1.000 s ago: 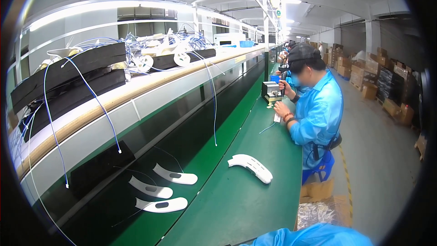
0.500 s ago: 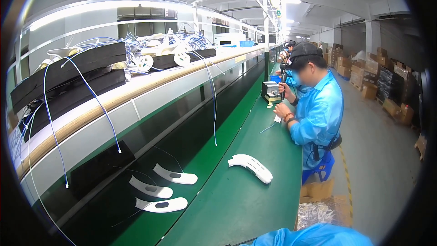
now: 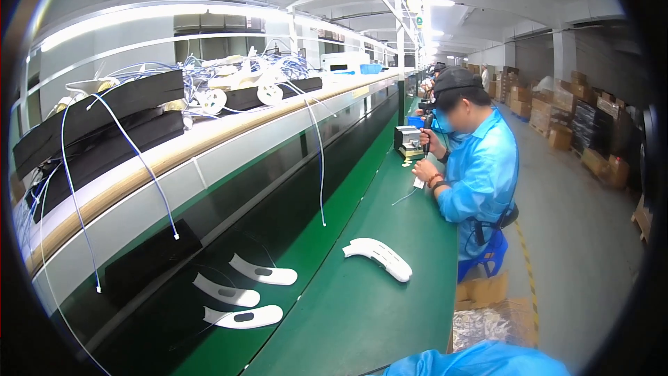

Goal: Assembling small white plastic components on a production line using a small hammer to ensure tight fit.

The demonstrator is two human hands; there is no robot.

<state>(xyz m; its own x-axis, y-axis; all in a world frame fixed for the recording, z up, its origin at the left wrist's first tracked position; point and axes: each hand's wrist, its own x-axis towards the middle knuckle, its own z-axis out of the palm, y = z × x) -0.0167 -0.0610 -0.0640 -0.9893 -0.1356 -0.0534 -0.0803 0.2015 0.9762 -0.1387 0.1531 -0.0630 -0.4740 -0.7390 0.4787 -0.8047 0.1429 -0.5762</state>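
Neither of my hands shows in the head view. Only a blue sleeve (image 3: 480, 361) enters at the lower edge, right of the middle. Nearest to it on the green work surface (image 3: 327, 320) lies a curved white plastic housing (image 3: 379, 257) with slots along its side. Farther left rest three curved white plastic pieces, each with a dark oval on it: an upper one (image 3: 275, 276), a middle one (image 3: 240, 296) and a lower one (image 3: 254, 317). Thin wires trail from them.
A co-worker in blue (image 3: 480, 160) holds a dark upright tool (image 3: 426, 136) over a small white part. Blue-white cables (image 3: 142, 160) hang off the shelf (image 3: 132, 184) at left. An open carton (image 3: 480, 324) stands below the bench's right edge; stacked boxes (image 3: 543, 108) line the far right.
The whole view has shifted slightly, so things sit a little farther left. The white pieces keep their places on the bench, and the co-worker's pose is nearly the same.
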